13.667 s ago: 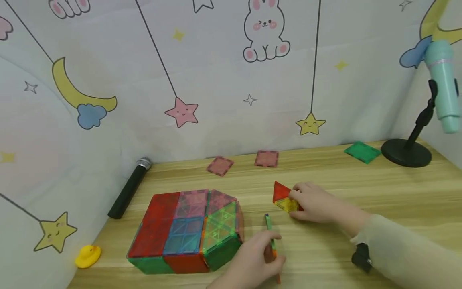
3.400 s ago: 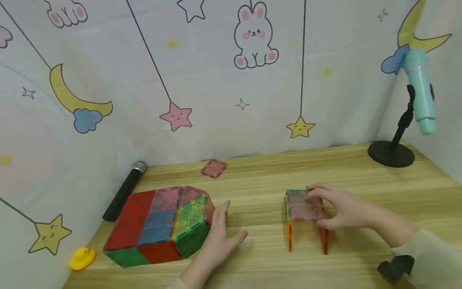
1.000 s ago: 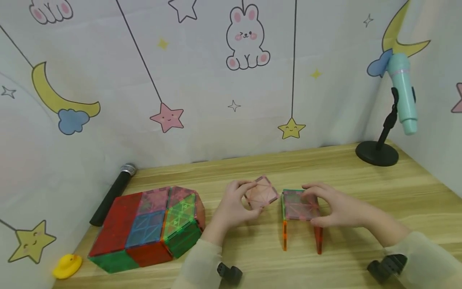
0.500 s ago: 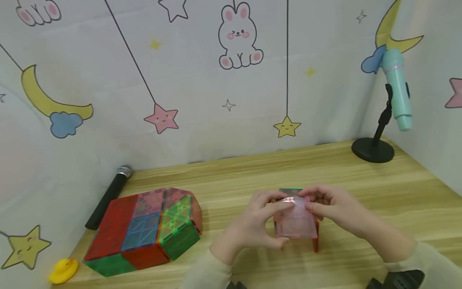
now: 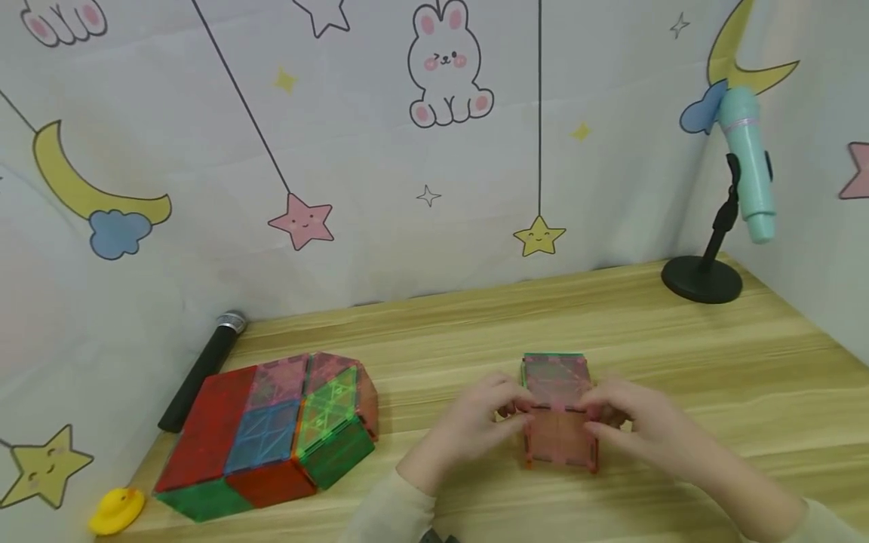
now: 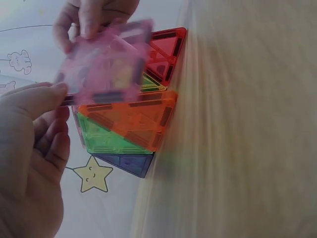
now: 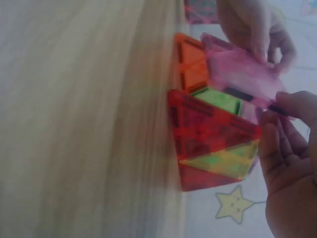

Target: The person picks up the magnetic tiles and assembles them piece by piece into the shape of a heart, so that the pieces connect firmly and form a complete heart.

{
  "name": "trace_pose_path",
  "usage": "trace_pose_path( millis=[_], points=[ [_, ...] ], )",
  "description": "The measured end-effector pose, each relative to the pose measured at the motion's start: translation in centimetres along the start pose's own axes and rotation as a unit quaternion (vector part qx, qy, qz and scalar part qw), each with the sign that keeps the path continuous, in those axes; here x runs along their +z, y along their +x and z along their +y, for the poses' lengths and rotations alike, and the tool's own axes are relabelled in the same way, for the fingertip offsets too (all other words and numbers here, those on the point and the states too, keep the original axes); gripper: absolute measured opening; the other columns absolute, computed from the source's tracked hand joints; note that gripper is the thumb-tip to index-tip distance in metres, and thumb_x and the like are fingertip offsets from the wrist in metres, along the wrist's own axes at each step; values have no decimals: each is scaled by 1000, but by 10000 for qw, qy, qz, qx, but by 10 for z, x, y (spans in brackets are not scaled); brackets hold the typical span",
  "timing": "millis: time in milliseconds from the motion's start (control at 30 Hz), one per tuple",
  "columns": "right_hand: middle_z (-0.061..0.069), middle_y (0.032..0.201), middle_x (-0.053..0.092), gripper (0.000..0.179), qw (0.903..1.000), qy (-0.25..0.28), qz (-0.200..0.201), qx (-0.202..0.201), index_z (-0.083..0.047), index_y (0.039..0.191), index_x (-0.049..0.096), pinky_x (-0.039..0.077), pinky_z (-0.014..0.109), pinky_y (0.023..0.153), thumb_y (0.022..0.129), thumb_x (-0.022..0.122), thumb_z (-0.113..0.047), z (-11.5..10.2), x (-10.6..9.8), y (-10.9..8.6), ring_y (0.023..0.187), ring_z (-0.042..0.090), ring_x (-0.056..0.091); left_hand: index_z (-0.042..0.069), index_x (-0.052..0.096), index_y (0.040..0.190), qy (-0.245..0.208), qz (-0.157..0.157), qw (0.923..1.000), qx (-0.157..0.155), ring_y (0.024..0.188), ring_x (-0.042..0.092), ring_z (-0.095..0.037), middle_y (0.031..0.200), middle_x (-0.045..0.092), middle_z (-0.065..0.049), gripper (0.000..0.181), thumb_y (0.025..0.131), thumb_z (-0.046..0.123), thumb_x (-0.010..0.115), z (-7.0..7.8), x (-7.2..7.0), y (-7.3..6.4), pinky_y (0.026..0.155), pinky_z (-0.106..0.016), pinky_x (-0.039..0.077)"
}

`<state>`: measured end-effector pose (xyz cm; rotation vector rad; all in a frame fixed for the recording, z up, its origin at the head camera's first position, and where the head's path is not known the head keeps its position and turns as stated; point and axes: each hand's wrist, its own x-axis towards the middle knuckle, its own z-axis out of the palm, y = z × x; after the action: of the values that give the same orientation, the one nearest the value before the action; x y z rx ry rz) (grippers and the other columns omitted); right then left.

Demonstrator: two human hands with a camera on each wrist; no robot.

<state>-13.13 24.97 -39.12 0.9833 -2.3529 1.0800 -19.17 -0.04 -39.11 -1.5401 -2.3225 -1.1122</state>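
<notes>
My left hand (image 5: 465, 426) and right hand (image 5: 645, 434) pinch opposite edges of a translucent pink square magnetic tile (image 5: 560, 437). In the head view it hangs down at the front of a small box of magnetic tiles, its upper edge along the near edge of the pink roof tile (image 5: 557, 379). The left wrist view shows the held tile tilted, and the box's side of orange (image 6: 133, 116), green (image 6: 111, 136) and dark blue (image 6: 126, 162) pieces. Red (image 7: 208, 124) and yellow (image 7: 225, 159) pieces form the other side in the right wrist view.
To the left lies a larger closed block of red, blue, pink and green tiles (image 5: 271, 434). Beyond it are a black microphone (image 5: 204, 369) and a yellow rubber duck (image 5: 117, 510). A mint microphone (image 5: 747, 162) stands on a black stand (image 5: 702, 279) at the back right.
The small box has been put together on the right. My left hand has brought the last loose pink tile from the back; the right hand has left the roof and grips it too, now lowered in front.
</notes>
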Motion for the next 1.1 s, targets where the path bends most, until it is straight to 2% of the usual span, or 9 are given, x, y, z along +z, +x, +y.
trace_pose_path(
  millis=[200,300,400,500,633,733,867,967,1100],
  points=[
    [-8,90,50,42,9989,-436,-91,-175,-16,102,63,41,16,52,69,77,6,6,0,-7,68,-1,45,9,65,99,147,-388,9989,-236,89,48,-7,98,51,0,14,86,11,68,0,3,-2,78,-14,41],
    [-3,97,46,50,9986,-513,-79,71,-12,111,59,44,18,53,68,79,5,6,0,-9,72,2,46,11,61,115,153,-428,9970,-621,110,43,-14,120,47,-2,31,85,16,70,1,3,-2,89,-24,42],
    [4,107,47,53,9988,-254,-199,378,-8,119,55,49,21,61,73,77,3,9,-1,-7,84,3,51,14,55,128,142,-527,9940,-953,127,31,-18,140,37,0,48,84,22,72,-2,2,-3,99,-35,37],
    [10,116,50,45,9965,124,-376,733,-5,123,54,52,28,72,81,69,3,17,-1,-2,97,11,57,16,60,123,139,-381,9944,-980,123,34,-16,135,43,3,44,82,24,74,-7,1,-4,99,-36,35],
    [15,123,53,40,9873,365,-475,1474,-3,129,52,50,31,83,90,57,3,27,2,11,106,23,58,13,63,117,178,216,9950,-962,117,36,-22,125,48,-2,41,79,22,76,-13,-1,-7,98,-45,29],
    [17,126,51,42,9811,663,-531,1738,-2,133,48,47,39,88,92,55,-1,31,9,18,110,31,55,14,50,134,194,345,9890,-1428,129,28,-30,140,38,-7,61,80,29,75,-21,-2,-10,101,-54,23],
    [20,135,41,59,9819,491,-734,1676,-2,139,41,39,55,92,89,65,-21,29,19,22,119,38,43,24,34,146,-254,123,9758,-2169,137,21,-28,151,23,-2,75,82,35,73,-34,-4,-15,103,-55,28],
    [18,142,34,77,9828,35,-893,1619,-6,143,35,34,57,95,83,72,-36,30,26,24,125,37,36,27,37,144,-655,111,9696,-2354,134,26,-25,148,26,1,75,79,34,75,-40,-7,-19,100,-52,33],
    [15,142,36,81,9853,40,-858,1474,-10,144,35,34,56,96,78,76,-35,35,33,26,125,32,37,26,34,146,-866,-38,9653,-2462,130,31,-24,144,29,2,85,74,34,79,-47,-11,-22,98,-50,35]
  ],
)
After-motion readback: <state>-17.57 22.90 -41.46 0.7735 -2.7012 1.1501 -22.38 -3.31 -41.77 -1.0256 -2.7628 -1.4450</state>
